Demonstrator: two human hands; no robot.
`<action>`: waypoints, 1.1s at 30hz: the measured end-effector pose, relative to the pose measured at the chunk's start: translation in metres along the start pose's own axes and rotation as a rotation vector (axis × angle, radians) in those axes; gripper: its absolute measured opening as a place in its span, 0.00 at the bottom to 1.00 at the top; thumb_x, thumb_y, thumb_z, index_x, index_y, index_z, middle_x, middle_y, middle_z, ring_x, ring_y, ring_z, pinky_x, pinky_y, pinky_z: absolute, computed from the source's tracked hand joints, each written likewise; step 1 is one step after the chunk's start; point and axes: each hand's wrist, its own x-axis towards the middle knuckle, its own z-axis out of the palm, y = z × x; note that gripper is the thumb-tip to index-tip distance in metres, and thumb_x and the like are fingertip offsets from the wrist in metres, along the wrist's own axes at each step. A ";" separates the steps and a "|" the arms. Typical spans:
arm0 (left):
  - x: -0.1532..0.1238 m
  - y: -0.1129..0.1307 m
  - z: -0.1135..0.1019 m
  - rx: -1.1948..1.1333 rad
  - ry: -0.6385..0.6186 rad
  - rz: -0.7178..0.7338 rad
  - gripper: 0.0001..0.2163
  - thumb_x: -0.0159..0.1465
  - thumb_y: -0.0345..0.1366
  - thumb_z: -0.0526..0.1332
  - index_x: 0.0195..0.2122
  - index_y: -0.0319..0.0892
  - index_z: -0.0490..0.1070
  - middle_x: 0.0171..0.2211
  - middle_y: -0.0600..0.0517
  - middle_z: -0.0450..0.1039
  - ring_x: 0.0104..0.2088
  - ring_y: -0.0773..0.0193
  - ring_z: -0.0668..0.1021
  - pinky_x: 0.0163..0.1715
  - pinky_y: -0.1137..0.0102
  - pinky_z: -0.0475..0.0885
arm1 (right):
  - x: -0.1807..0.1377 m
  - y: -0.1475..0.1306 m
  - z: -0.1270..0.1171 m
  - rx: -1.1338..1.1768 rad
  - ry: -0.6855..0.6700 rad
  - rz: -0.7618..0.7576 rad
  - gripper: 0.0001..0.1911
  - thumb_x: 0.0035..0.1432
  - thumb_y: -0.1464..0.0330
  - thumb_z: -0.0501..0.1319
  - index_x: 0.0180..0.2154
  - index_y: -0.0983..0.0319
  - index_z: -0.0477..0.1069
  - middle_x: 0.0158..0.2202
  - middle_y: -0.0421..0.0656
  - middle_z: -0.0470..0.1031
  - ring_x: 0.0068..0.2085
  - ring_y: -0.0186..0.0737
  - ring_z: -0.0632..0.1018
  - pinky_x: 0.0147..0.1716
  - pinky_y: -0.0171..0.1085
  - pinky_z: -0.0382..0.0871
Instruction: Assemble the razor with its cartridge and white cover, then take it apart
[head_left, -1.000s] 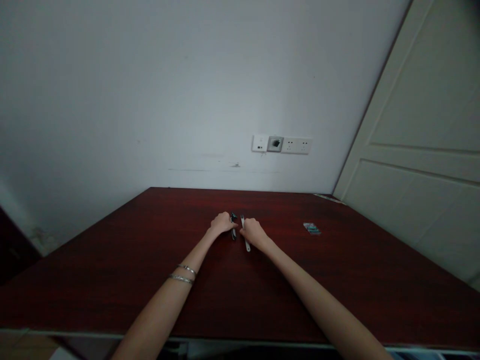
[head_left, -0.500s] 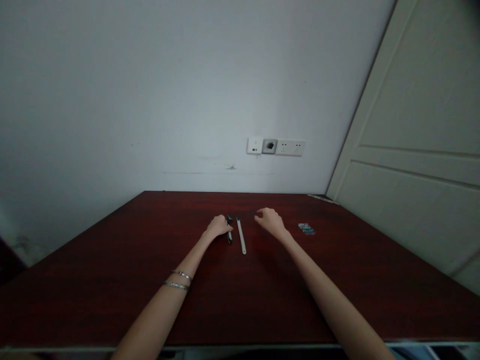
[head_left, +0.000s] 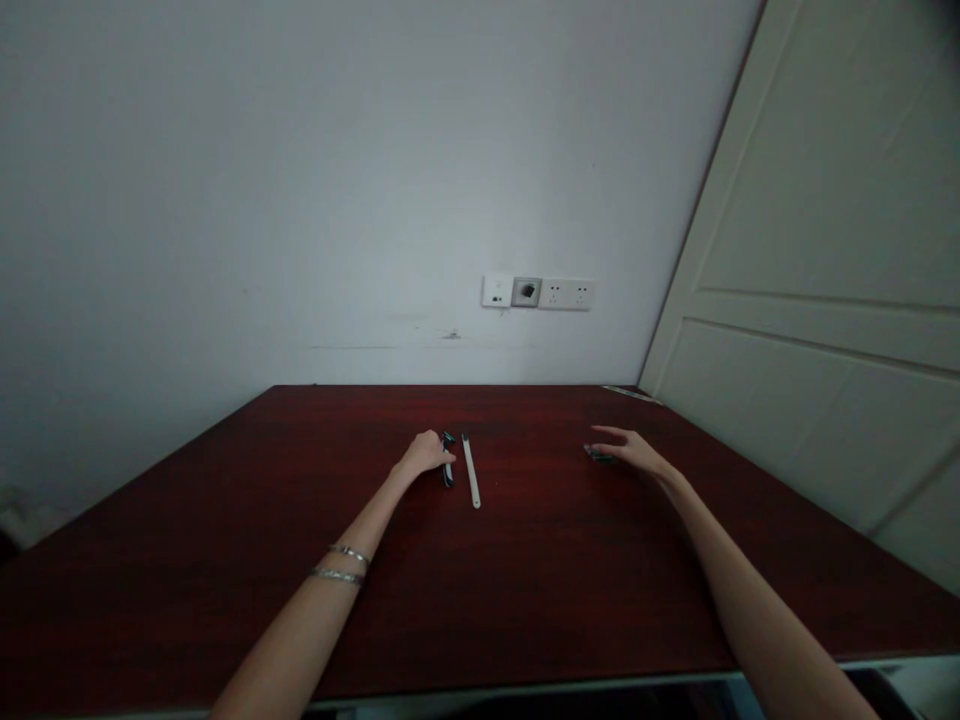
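Observation:
My left hand (head_left: 424, 454) rests on the dark red table (head_left: 525, 580) with its fingers curled on a small dark tool (head_left: 448, 468). Just right of it lies a slim white stick-like tool (head_left: 470, 471), untouched. My right hand (head_left: 632, 450) is stretched out to the right with its fingers spread, reaching over a small teal packet (head_left: 595, 453) whose edge shows at its fingertips. Two thin bracelets sit on my left wrist.
A white wall with a row of power sockets (head_left: 538, 293) stands behind the table. A pale panelled door (head_left: 825, 300) closes off the right side. A thin light strip (head_left: 630, 393) lies at the table's far right corner.
My right hand let go of the white tool and moved right across the table to the teal packet. My left hand stayed on the dark tool.

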 end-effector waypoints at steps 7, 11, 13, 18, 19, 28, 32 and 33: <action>0.000 0.000 0.001 -0.003 0.004 0.002 0.11 0.51 0.42 0.62 0.22 0.38 0.73 0.23 0.49 0.73 0.28 0.63 0.75 0.24 0.74 0.61 | -0.002 0.018 0.004 0.016 -0.121 -0.051 0.38 0.39 0.62 0.67 0.54 0.63 0.65 0.52 0.49 0.69 0.52 0.49 0.71 0.54 0.44 0.61; 0.002 -0.003 0.003 -0.012 0.013 0.029 0.14 0.51 0.46 0.62 0.22 0.38 0.72 0.22 0.49 0.72 0.28 0.62 0.75 0.24 0.74 0.62 | -0.003 0.024 0.006 0.021 -0.118 -0.061 0.38 0.39 0.62 0.67 0.54 0.63 0.64 0.52 0.50 0.69 0.52 0.49 0.71 0.55 0.45 0.59; 0.004 -0.005 0.003 -0.022 0.025 0.035 0.17 0.51 0.49 0.60 0.20 0.38 0.72 0.21 0.49 0.71 0.26 0.62 0.74 0.24 0.73 0.61 | -0.004 0.026 0.007 0.058 -0.110 -0.079 0.39 0.39 0.61 0.66 0.55 0.64 0.63 0.51 0.50 0.70 0.51 0.48 0.71 0.54 0.45 0.60; 0.008 -0.014 -0.007 -0.090 0.054 0.021 0.19 0.51 0.51 0.60 0.17 0.38 0.69 0.17 0.51 0.68 0.22 0.66 0.72 0.22 0.74 0.60 | -0.004 0.027 0.009 0.018 0.010 -0.107 0.38 0.39 0.60 0.67 0.53 0.64 0.64 0.43 0.48 0.75 0.46 0.47 0.75 0.51 0.46 0.64; 0.009 -0.016 -0.010 -0.111 0.058 0.021 0.19 0.51 0.50 0.60 0.17 0.38 0.69 0.17 0.52 0.68 0.22 0.66 0.71 0.22 0.75 0.60 | -0.003 0.025 0.009 0.001 0.049 -0.113 0.38 0.39 0.59 0.67 0.53 0.64 0.64 0.42 0.48 0.75 0.45 0.47 0.75 0.50 0.46 0.64; 0.014 -0.031 -0.022 -0.092 0.158 -0.038 0.11 0.55 0.40 0.58 0.23 0.38 0.73 0.25 0.47 0.74 0.29 0.63 0.76 0.28 0.74 0.65 | 0.009 -0.061 0.070 0.002 -0.060 -0.379 0.38 0.41 0.58 0.67 0.54 0.61 0.62 0.42 0.45 0.74 0.42 0.43 0.75 0.46 0.43 0.66; 0.014 -0.037 -0.017 0.052 0.221 -0.046 0.08 0.57 0.36 0.56 0.31 0.38 0.73 0.35 0.44 0.75 0.38 0.58 0.76 0.34 0.70 0.67 | 0.012 -0.097 0.114 -0.023 -0.206 -0.474 0.39 0.41 0.57 0.68 0.55 0.60 0.62 0.42 0.45 0.74 0.43 0.42 0.74 0.46 0.41 0.66; 0.014 -0.039 -0.015 0.090 0.233 -0.030 0.09 0.58 0.36 0.56 0.32 0.38 0.72 0.37 0.43 0.74 0.39 0.57 0.75 0.36 0.70 0.67 | 0.013 -0.104 0.123 -0.039 -0.227 -0.491 0.39 0.40 0.57 0.68 0.55 0.60 0.62 0.42 0.45 0.74 0.43 0.42 0.74 0.46 0.41 0.65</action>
